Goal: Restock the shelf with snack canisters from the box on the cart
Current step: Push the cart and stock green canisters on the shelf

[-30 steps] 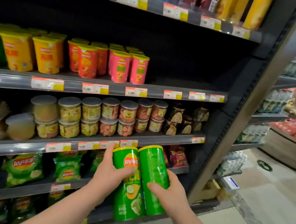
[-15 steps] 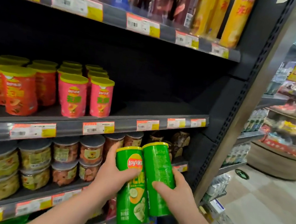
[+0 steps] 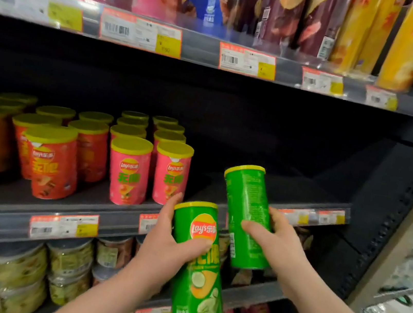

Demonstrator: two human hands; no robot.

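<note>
My left hand point(image 3: 166, 247) grips a tall green Lay's canister point(image 3: 197, 284) with a yellow lid, its logo facing me, held below the middle shelf edge. My right hand point(image 3: 274, 241) grips a second green canister point(image 3: 247, 214), its back label toward me, lifted higher so its top reaches above the front lip of the middle shelf point(image 3: 261, 195). Both canisters tilt slightly left. The right part of that shelf is bare and dark. The box and cart are out of view.
Pink canisters point(image 3: 128, 171), red canisters point(image 3: 51, 164) and orange ones fill the left of the middle shelf. Tall tubes point(image 3: 282, 14) stand on the shelf above. Clear jars point(image 3: 18, 275) sit on the shelf below. The black upright point(image 3: 389, 226) bounds the right side.
Both hands have risen with the canisters toward the middle shelf. The right canister has moved up and away from the left one. The view has come closer to the shelf.
</note>
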